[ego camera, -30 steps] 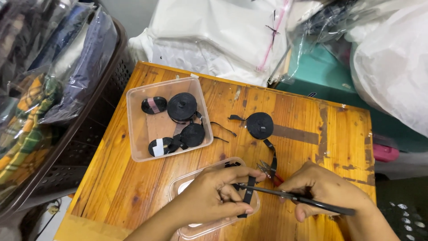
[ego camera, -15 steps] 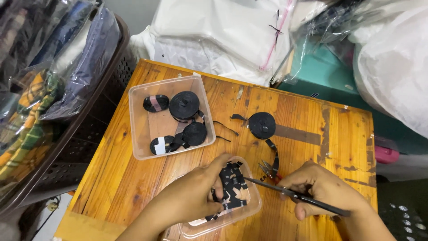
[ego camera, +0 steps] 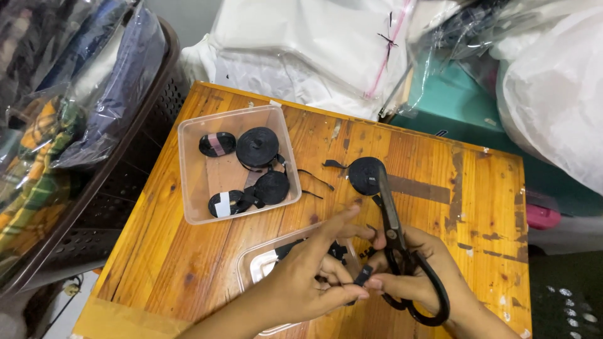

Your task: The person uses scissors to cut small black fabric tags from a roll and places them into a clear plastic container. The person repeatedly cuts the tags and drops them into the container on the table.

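Note:
My right hand [ego camera: 419, 276] grips black scissors [ego camera: 402, 251] by their handles, blades pointing up and away along a black strap. That strap runs from a black roll [ego camera: 366, 174] lying on the wooden table [ego camera: 477, 213]. My left hand [ego camera: 311, 282] pinches the strap's loose end [ego camera: 363, 276] between thumb and fingers, touching my right hand, index finger stretched out. Under my left hand sits a clear plastic container [ego camera: 260, 267] with cut black pieces in it, mostly hidden.
A second clear tub [ego camera: 188, 169] at the table's left holds several black tape rolls. A dark basket [ego camera: 107, 188] with bagged clothes stands at the left. White plastic bags [ego camera: 301, 56] and a teal box [ego camera: 458, 100] crowd the far side.
The scissors have swung from lying flat across the strap to pointing up toward the roll. My left hand has left the cut pieces in the container and now pinches the strap's end.

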